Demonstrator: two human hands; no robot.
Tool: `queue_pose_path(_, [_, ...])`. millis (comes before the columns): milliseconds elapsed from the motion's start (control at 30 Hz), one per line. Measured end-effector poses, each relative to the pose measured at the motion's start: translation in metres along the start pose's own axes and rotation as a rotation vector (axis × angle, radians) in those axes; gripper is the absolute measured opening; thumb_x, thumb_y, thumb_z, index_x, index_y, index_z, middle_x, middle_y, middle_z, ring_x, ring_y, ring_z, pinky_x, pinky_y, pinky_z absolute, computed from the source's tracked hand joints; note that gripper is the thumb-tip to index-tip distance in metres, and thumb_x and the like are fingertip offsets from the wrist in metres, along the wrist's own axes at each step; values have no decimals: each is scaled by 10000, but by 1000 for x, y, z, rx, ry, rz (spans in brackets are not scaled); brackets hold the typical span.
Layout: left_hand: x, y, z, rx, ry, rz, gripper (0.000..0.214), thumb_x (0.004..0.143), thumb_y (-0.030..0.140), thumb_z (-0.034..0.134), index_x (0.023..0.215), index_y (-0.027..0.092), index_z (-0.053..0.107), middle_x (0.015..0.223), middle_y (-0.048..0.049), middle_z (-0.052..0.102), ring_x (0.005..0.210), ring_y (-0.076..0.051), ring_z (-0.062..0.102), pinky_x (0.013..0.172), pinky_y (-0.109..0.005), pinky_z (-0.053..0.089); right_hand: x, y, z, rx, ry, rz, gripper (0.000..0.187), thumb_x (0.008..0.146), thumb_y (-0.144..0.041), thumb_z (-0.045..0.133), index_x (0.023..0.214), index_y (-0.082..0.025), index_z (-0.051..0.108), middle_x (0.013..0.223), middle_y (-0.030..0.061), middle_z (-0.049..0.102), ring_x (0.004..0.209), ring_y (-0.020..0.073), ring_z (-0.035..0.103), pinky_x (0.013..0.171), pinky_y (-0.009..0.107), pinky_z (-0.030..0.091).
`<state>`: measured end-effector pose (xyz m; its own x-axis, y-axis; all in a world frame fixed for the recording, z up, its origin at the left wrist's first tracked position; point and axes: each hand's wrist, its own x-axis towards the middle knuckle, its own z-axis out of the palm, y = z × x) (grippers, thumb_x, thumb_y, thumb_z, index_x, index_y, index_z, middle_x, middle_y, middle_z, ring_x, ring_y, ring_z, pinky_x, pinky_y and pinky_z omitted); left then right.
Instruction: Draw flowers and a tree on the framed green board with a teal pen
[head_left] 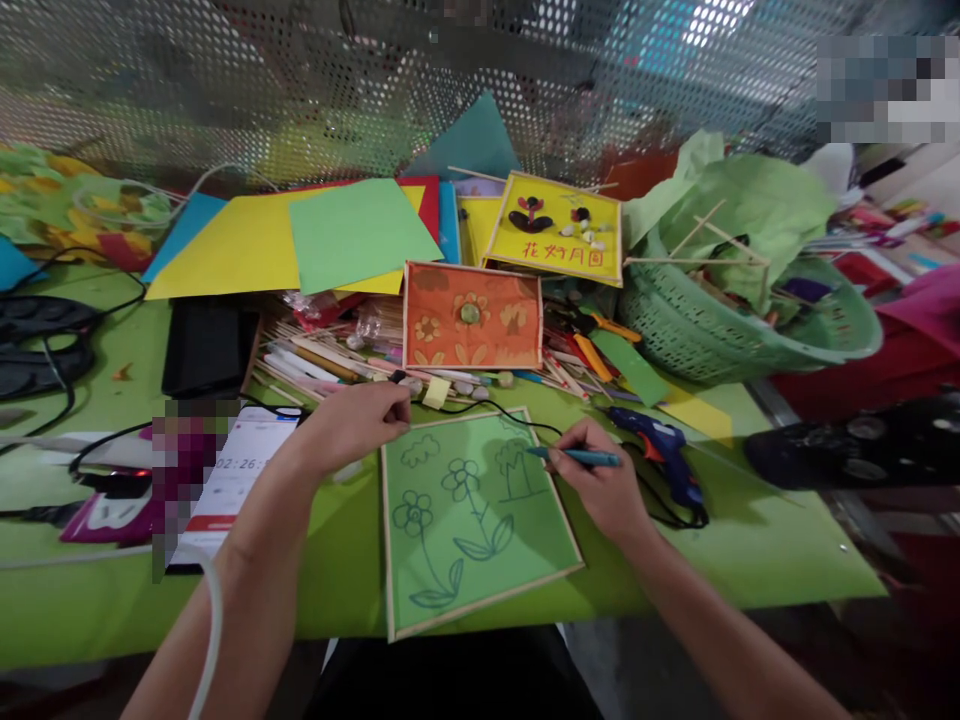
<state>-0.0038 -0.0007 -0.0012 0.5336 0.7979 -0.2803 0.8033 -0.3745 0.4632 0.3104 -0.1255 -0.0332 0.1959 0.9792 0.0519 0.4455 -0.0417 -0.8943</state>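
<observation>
In the head view my right hand (604, 480) grips a teal pen (592, 457), its tip at the upper right of a green sheet (487, 555) edged with thin wooden sticks. Dark lines on that sheet show two flowers with leaves, a cloud and a mountain-like outline. My left hand (360, 425) is closed above the sheet's upper left corner. A small dark bit shows by its fingertips; whether the fingers hold it, I cannot make out. The sheet lies slightly turned at the front edge of the green table (337, 590).
Behind stand an orange framed picture (472, 345) and a yellow one (555, 225). A glue gun (664, 450) lies right, near a green basket (675, 320). Left are a phone (240, 480), a purple power strip (112, 515) and cables. Colored paper (360, 230) and sticks lie behind.
</observation>
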Motion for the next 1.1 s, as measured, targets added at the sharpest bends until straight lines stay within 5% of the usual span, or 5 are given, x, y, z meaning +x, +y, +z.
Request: queue_pose_path(1100, [-2,3,-2,-6,18,13,77,832,200,571,819,209,647,857,-23,715,805,-203,663,691,-290,396,-1,-4,-1,-23,8,-39,155,769,-309,677,674,-249,570,581,-24,553,562,168,486,523,276,386])
